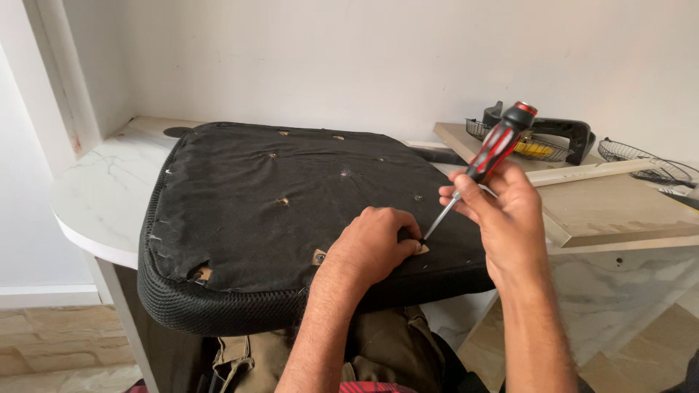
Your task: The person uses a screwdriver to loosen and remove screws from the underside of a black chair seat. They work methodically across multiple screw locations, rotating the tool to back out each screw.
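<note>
The upturned black seat cushion point(291, 211) lies underside up on the white marble-look counter point(102, 196), filling the centre of the view, its mesh edge overhanging toward the person at 6 o'clock. The black backing fabric shows several small holes exposing the wooden base beneath. At 3 o'clock a pale wooden board point(619, 211) rests on the counter, carrying two black wire baskets point(644, 161) and a black handled tool; no packages, labels or signs are visible anywhere. The right hand point(502, 211) grips the red-and-black screwdriver point(488, 156), fingers closed round the lower handle and shank, tip angled down toward 7 o'clock into a hole near the cushion's near edge. The left hand point(375, 244) rests on the fabric just beside that tip, fingers curled and pressing the fabric down. In my judgement, the tip must seat squarely in the fastener, the shaft kept in line with it, the left fingers kept off the blade's path.
</note>
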